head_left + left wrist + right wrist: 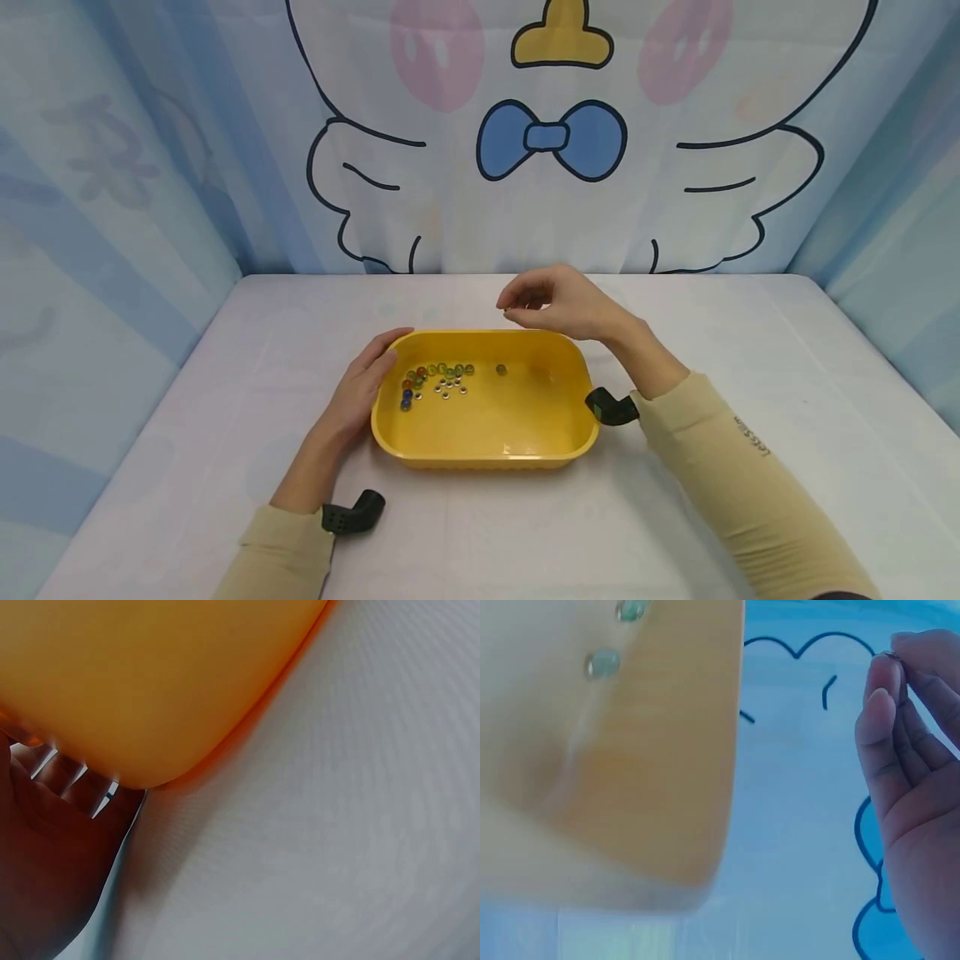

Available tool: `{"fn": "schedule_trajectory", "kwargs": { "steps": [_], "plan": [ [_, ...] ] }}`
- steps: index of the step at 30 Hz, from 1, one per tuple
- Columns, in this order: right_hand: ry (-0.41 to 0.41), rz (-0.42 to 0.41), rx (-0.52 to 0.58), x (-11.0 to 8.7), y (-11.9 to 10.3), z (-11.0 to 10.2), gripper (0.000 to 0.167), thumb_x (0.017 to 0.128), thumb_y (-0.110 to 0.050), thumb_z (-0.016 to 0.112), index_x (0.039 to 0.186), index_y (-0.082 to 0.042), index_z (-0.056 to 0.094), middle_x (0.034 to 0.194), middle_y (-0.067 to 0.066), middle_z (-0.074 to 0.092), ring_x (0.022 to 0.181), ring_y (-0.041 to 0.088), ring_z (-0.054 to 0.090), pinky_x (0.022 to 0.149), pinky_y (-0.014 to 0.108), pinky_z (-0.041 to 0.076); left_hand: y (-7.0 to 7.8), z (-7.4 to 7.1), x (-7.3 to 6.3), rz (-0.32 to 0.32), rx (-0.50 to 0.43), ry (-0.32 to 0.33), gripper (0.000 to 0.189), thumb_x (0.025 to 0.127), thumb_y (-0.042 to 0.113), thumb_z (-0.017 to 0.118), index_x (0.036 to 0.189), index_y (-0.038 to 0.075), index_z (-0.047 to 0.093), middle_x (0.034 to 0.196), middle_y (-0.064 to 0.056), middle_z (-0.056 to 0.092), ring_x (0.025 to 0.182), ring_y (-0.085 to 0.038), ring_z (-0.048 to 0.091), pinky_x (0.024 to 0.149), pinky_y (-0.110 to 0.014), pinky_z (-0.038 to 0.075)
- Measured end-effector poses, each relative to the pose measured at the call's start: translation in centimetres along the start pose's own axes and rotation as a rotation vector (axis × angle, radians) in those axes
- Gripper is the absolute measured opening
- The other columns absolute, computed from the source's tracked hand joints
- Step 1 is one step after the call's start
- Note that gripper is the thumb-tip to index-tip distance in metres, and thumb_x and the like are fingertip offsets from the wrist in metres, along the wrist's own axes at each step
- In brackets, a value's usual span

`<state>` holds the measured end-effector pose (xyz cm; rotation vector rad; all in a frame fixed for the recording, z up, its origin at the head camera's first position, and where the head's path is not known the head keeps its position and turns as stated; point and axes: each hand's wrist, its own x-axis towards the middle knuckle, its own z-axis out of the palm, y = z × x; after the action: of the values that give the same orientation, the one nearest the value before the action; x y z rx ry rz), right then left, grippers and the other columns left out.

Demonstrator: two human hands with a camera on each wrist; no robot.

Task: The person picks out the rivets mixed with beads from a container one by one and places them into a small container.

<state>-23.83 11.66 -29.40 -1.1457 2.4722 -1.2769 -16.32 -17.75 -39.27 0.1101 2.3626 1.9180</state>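
Note:
A yellow tray (517, 425) sits on the table, and my left hand (360, 387) holds its left rim, thumb on top and fingers along the outer wall. In the left wrist view the palm and fingers (67, 787) lie against the tray's side. My right hand (566, 302) is raised over the far rim, thumb and fingertip pinching a tiny silvery bead (889, 655), mostly hidden. Inside the tray, several glass marbles (442, 368), green, orange and blue, run in a bent line along the far left corner. Several small silvery beads (450, 383) lie beside them.
A lone green marble (501, 369) lies apart, toward the tray's far middle. The white-covered table (712, 333) ends at a printed cloth backdrop (551, 225), with cloth side walls left and right. Dark wrist cameras (611, 408) jut from both sleeves near the tray.

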Motion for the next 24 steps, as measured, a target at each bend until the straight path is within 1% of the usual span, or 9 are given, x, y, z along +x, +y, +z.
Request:
{"fn": "schedule_trajectory", "kwargs": {
  "steps": [5, 11, 19, 24],
  "plan": [
    [0.025, 0.04, -0.016, -0.8, 0.6, -1.0, 0.012, 0.092, -0.001, 0.07, 0.104, -0.001, 0.073, 0.102, 0.008, 0.07, 0.086, 0.022, 0.064, 0.081, 0.03, 0.057, -0.1, 0.0, 0.0, -0.005, 0.001, 0.001, 0.044, 0.111, 0.029, 0.033, 0.153, 0.021, 0.041, 0.154, -0.002, 0.042, 0.142, -0.022, 0.035, 0.12, -0.043, 0.021],
    [0.069, 0.083, -0.042, -1.8, 1.9, -1.9, 0.012, 0.093, -0.003, 0.07, 0.104, -0.001, 0.073, 0.103, 0.009, 0.07, 0.085, 0.024, 0.062, 0.079, 0.027, 0.055, -0.1, -0.1, 0.1, -0.005, -0.002, 0.001, 0.043, 0.111, 0.029, 0.034, 0.153, 0.021, 0.041, 0.154, -0.002, 0.042, 0.142, -0.022, 0.035, 0.12, -0.043, 0.021],
    [0.105, 0.14, -0.05, -2.4, 3.3, -2.6, 0.012, 0.094, -0.003, 0.069, 0.105, -0.001, 0.072, 0.103, 0.011, 0.069, 0.088, 0.025, 0.061, 0.081, 0.024, 0.054, -0.1, -0.1, 0.1, -0.005, -0.012, 0.0, 0.043, 0.111, 0.029, 0.034, 0.153, 0.02, 0.041, 0.154, -0.002, 0.041, 0.141, -0.022, 0.036, 0.12, -0.043, 0.023],
    [0.129, 0.181, -0.074, -2.9, 3.7, -2.9, 0.013, 0.095, -0.005, 0.069, 0.107, -0.001, 0.073, 0.104, 0.011, 0.069, 0.089, 0.025, 0.061, 0.08, 0.023, 0.054, -0.1, 0.0, 0.1, -0.009, -0.013, -0.002, 0.043, 0.111, 0.028, 0.033, 0.153, 0.021, 0.041, 0.154, -0.002, 0.041, 0.141, -0.022, 0.036, 0.12, -0.043, 0.022]
  ]
}}
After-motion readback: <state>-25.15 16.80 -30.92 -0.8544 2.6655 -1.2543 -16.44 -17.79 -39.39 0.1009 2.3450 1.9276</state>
